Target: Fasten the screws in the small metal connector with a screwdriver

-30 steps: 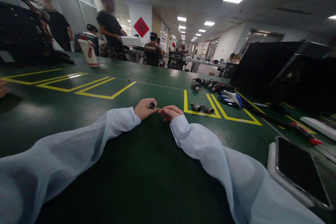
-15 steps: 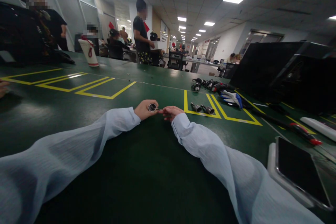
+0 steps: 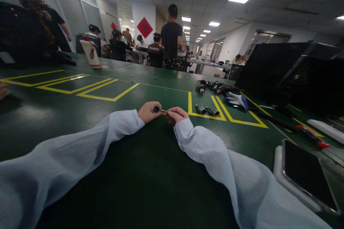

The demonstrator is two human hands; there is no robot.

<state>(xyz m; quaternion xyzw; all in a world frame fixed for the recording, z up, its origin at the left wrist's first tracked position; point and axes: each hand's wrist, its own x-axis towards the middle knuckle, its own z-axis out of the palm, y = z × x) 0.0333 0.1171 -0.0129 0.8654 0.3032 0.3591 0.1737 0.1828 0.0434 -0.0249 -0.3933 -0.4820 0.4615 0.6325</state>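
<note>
My left hand (image 3: pixel 147 112) is closed around a hollow metal cylinder (image 3: pixel 156 109), its round open end facing me. From the right, my right hand (image 3: pixel 176 114) pinches a thin metal rod (image 3: pixel 163 111) whose far end meets the side of the cylinder. Whether the rod's tip sits in a hole there is too small to tell. Both hands are held over the green table (image 3: pixel 150 171). To the right, two similar metal cylinders with narrower stems, one (image 3: pixel 200 110) beside the other (image 3: pixel 213 111), lie inside a yellow taped outline.
Black cabled parts (image 3: pixel 201 87) and blue-white gloves (image 3: pixel 238 101) lie at the back right. A phone (image 3: pixel 307 171) rests on a white object near my right forearm, below a red-and-black tool (image 3: pixel 313 136). A paper cup (image 3: pixel 91 53) stands back left. Another person's hand (image 3: pixel 2 90) shows at the left edge.
My right hand has shifted slightly and its fingers have curled closer around the rod. The left hand stays almost still with the cylinder. A person in the background has walked right and turned away.
</note>
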